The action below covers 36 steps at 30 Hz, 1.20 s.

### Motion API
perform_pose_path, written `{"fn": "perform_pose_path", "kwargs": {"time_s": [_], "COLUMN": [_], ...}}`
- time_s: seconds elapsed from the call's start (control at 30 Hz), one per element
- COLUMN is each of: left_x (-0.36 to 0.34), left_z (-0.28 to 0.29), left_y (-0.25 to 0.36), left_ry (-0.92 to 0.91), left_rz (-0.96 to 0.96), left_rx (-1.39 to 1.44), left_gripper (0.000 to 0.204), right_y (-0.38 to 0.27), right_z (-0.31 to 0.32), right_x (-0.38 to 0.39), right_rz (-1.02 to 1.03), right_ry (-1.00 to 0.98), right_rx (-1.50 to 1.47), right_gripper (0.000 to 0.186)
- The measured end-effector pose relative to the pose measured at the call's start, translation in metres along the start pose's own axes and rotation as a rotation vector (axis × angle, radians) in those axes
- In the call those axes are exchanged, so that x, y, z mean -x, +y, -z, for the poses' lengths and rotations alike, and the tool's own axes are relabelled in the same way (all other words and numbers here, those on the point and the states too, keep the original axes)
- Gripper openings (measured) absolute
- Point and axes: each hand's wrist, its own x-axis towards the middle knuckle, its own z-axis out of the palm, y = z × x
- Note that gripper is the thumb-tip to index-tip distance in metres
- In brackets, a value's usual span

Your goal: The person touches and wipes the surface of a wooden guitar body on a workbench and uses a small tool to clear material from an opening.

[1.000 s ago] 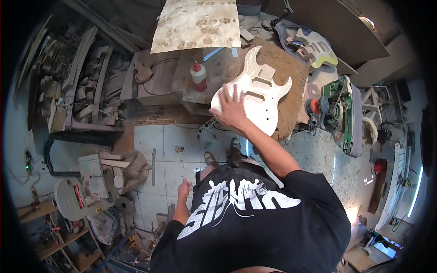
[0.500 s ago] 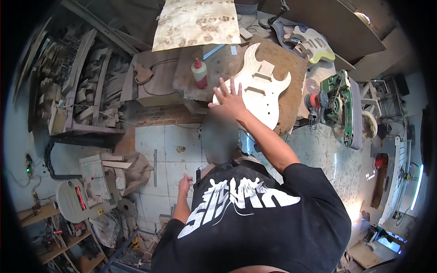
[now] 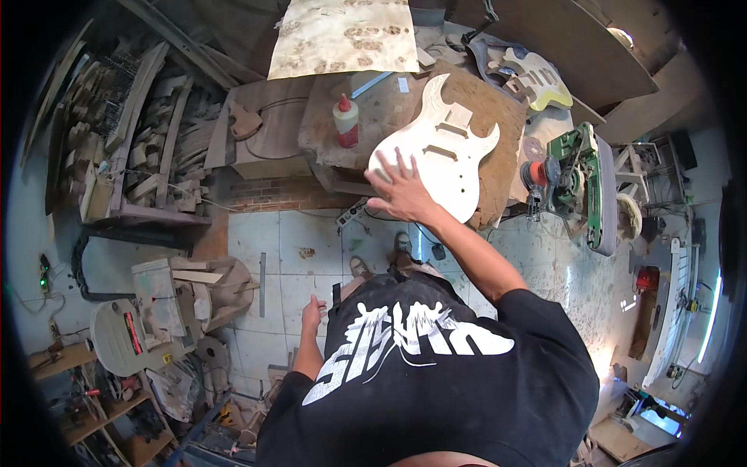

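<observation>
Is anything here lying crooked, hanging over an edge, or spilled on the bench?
The unfinished guitar body lies at a slant, its lower end past the front edge of the workbench, with the right hand spread flat on it. The glue bottle stands upright; I see no spill.

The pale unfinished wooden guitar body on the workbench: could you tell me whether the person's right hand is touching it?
Touching. The head view shows the right hand spread flat, fingers lying on the lower edge of the pale unfinished wooden guitar body, no gap visible.
</observation>
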Motion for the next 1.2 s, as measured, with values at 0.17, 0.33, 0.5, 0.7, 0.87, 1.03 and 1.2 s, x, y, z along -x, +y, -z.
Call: {"fn": "perform_pose_path", "kwargs": {"time_s": [0.17,0.33,0.5,0.7,0.87,1.03,1.2], "left_x": [-0.002,-0.011,-0.004,-0.009,-0.017,-0.027,-0.029], "left_z": [0.002,0.011,0.017,0.027,0.039,0.049,0.047], "left_y": [0.005,-0.013,0.005,-0.006,-0.011,-0.007,0.012], "left_ry": [-0.025,-0.023,-0.025,-0.040,-0.039,-0.063,-0.066], "left_rz": [-0.062,-0.021,-0.059,-0.070,-0.132,-0.084,-0.081], "left_rx": [-0.059,-0.015,-0.067,0.005,-0.029,-0.083,-0.098], "left_gripper": [0.076,0.075,0.074,0.074,0.074,0.073,0.071], "right_y": [0.022,-0.020,0.016,-0.008,-0.003,-0.003,-0.013], "right_z": [0.004,-0.002,0.006,0.002,0.007,-0.001,0.005], "right_x": [0.001,0.007,0.024,0.039,0.047,0.053,0.073], "right_rz": [-0.376,-0.126,-0.326,-0.138,-0.223,-0.256,-0.253], "right_ry": [0.124,0.019,0.194,0.062,0.098,0.163,0.124], "right_rx": [0.106,0.050,0.106,0.104,0.080,0.151,0.113], "right_gripper": [0.083,0.079,0.076,0.072,0.071,0.075,0.074]}}
